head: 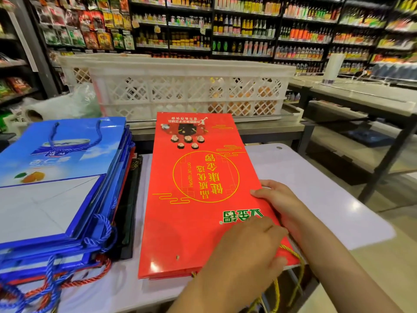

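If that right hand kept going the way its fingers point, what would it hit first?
The right hand points left across the red gift bag it holds by the edge; beyond that, probably the stack of blue gift bags, though depth is unclear.

A single wide-angle camera, worn on the head, looks forward and down over the table [316,177] from close above. The red bag [198,188] fills the centre of the view. The left hand [243,251] and right hand [282,202] come in from 5 o'clock, very near the lens. The blue bags [56,177] lie at 9 o'clock and the crate [180,91] at 12. The shelves [225,26] stand farthest off, along the top, and bend towards the edges.
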Demonstrator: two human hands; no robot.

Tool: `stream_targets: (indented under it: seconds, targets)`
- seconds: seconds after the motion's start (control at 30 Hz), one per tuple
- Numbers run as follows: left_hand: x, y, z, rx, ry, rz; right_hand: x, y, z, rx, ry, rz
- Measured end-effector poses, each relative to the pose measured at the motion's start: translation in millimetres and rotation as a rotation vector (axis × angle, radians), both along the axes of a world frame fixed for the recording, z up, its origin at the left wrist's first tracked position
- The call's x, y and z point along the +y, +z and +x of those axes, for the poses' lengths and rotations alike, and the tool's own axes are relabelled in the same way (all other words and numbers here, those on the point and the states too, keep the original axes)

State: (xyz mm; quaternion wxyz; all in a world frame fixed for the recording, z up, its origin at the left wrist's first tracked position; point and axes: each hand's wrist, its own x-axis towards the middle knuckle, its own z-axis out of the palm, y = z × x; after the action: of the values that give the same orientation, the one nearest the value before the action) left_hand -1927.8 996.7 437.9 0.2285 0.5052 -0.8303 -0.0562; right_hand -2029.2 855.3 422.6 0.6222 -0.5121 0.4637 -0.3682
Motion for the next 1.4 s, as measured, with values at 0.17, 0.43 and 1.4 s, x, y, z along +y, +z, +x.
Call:
stream_targets:
  seconds: [0.17,0.43,1.4]
  targets:
    - [-15,-25,-4,-0.029,-0.026,-0.114,-1,3,-5,0.048,0.055,-0.011]
    - [-8,-14,-9,0.470,0.106,0.038,-1,-10,-9,-0.066,0.089,-0.035]
    - [-7,-5,59,1.783,0.248,0.385,81,19,0,0.447,0.275,-0.753]
